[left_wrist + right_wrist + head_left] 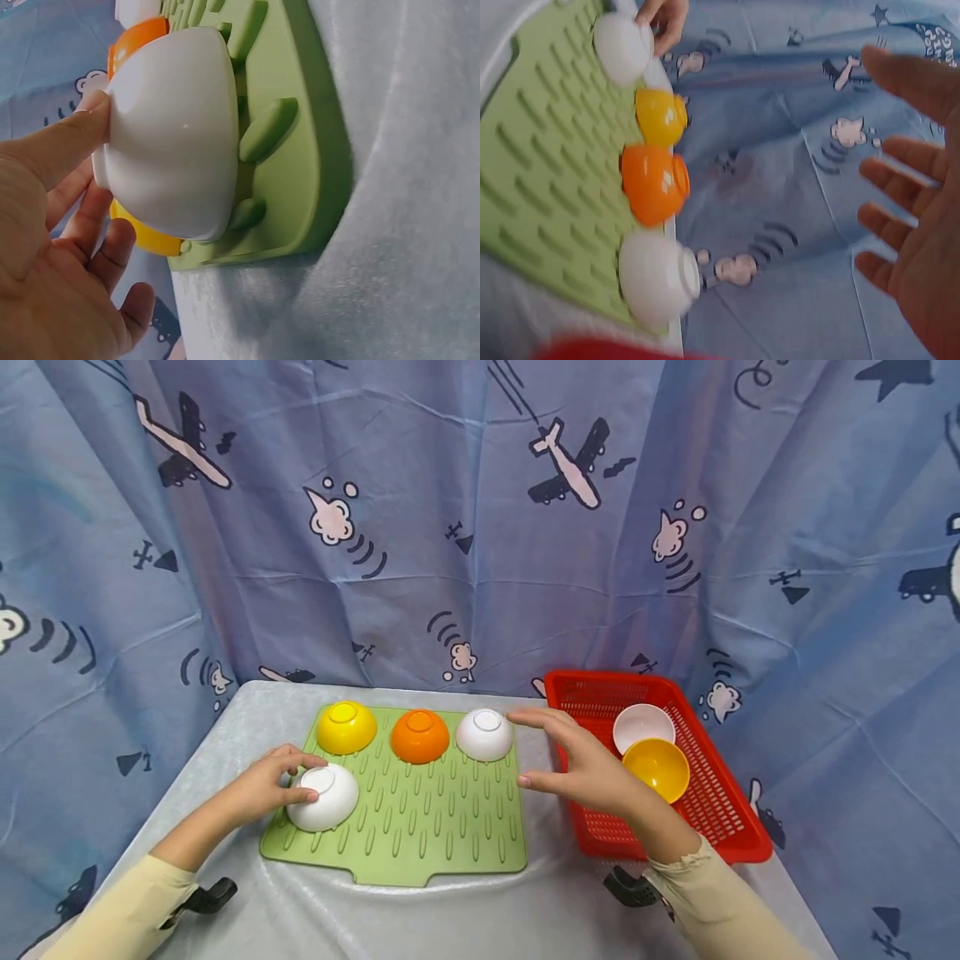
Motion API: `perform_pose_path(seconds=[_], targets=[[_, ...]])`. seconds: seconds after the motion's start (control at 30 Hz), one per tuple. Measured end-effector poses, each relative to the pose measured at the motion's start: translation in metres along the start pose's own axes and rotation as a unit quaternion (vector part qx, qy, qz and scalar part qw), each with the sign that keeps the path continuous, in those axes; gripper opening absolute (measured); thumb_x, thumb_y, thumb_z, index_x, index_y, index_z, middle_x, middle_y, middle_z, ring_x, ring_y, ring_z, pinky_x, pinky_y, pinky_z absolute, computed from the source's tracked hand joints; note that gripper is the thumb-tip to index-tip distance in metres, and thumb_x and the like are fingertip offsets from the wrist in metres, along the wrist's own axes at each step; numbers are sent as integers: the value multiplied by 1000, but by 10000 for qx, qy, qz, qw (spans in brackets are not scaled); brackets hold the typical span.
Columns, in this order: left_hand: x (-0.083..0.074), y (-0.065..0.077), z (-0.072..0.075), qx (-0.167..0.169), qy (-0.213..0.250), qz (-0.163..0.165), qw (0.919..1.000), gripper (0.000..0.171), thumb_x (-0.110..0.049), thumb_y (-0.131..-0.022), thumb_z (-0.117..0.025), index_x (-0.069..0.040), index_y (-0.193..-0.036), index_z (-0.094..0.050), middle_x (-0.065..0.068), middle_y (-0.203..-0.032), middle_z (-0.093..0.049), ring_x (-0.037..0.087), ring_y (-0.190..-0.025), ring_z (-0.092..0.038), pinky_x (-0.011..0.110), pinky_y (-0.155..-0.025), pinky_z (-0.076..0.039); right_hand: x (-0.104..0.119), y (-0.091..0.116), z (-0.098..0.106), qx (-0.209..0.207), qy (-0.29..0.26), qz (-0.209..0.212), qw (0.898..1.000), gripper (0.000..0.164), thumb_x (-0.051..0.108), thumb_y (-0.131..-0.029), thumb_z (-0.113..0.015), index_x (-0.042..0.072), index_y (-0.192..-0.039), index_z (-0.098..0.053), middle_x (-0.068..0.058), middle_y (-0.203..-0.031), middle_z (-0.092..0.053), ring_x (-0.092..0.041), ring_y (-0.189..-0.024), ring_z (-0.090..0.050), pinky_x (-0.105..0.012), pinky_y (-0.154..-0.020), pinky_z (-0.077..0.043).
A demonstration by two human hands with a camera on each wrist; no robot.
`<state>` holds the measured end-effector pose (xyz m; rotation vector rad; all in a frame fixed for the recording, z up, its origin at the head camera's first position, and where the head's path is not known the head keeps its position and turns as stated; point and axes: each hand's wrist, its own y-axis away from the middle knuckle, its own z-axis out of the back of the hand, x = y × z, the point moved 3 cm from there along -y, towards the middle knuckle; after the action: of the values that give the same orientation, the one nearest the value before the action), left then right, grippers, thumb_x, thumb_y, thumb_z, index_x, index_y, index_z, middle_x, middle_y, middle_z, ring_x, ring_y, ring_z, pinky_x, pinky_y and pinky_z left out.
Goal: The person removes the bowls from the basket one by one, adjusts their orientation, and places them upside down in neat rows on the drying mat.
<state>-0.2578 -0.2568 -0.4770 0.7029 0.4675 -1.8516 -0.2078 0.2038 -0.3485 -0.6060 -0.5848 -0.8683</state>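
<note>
A white bowl lies upside down at the front left of a green draining mat. My left hand pinches its foot between thumb and fingers; in the left wrist view, the bowl has its rim against the mat's ridges. Along the mat's back edge, a yellow bowl, an orange bowl and a second white bowl sit upside down. My right hand hovers right of that second white bowl, thumb and fingers spread apart, holding nothing.
At the right stands a red plastic basket with slotted walls. Inside, a white bowl and a yellow bowl lie mouth up, partly behind my right forearm. A patterned blue curtain hangs behind the cloth-covered table.
</note>
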Motion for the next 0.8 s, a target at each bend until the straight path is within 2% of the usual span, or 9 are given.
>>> perform_pose_path(seconds=[0.17, 0.4, 0.5, 0.6, 0.67, 0.73, 0.8], targets=[[5, 1, -3, -53, 107, -41, 9999, 52, -33, -84, -84, -13, -130, -70, 4, -103, -54, 25, -97, -46, 36, -78, -39, -16, 19, 22, 138, 321, 151, 9993, 79, 25, -82, -88, 26, -151, -50, 4, -156, -45, -21, -146, -36, -61, -114, -35], [9, 1, -4, -120, 161, -118, 9997, 51, -33, -84, -84, -14, -129, -70, 3, -104, -55, 24, -98, -46, 33, -76, -39, -42, 39, 54, 104, 1046, 3, 9945, 77, 29, -81, -88, 24, -149, -53, 4, -152, -49, -23, -142, -41, -58, -110, -39], [9, 0, -5, -123, 163, -141, 9997, 51, -33, -83, -84, -14, -129, -70, 2, -105, -55, 24, -98, -46, 33, -76, -39, -53, 47, 67, 125, 1346, 8, 9908, 72, 31, -82, -87, 27, -147, -56, 5, -148, -52, -21, -139, -43, -47, -110, -41], [8, -1, -5, -115, 190, -156, 9996, 52, -33, -83, -84, -15, -129, -70, 2, -104, -55, 25, -98, -47, 34, -77, -39, -64, 53, 78, 178, 1637, 161, 9862, 68, 31, -82, -87, 30, -144, -58, 8, -143, -56, -19, -136, -42, -28, -109, -38], [7, -1, -5, -121, 200, -166, 9996, 52, -33, -83, -84, -15, -129, -70, 3, -105, -56, 25, -99, -47, 37, -78, -40, -71, 56, 84, 215, 1755, 275, 9839, 66, 27, -82, -88, 30, -142, -60, 8, -141, -57, -21, -135, -42, -22, -109, -33], [7, 0, -4, -141, 191, -152, 9996, 51, -33, -83, -85, -15, -129, -70, 3, -107, -56, 26, -101, -49, 40, -81, -42, -77, 57, 89, 300, 1854, 334, 9816, 65, 24, -81, -88, 30, -140, -61, 7, -139, -57, -24, -135, -42, -26, -110, -32], [7, 1, -4, -162, 173, -134, 9996, 51, -32, -82, -85, -15, -128, -70, 3, -108, -57, 25, -103, -50, 43, -83, -43, -83, 57, 93, 435, 1883, 331, 9806, 64, 23, -81, -88, 28, -139, -62, 4, -139, -56, -28, -136, -42, -40, -113, -32]])
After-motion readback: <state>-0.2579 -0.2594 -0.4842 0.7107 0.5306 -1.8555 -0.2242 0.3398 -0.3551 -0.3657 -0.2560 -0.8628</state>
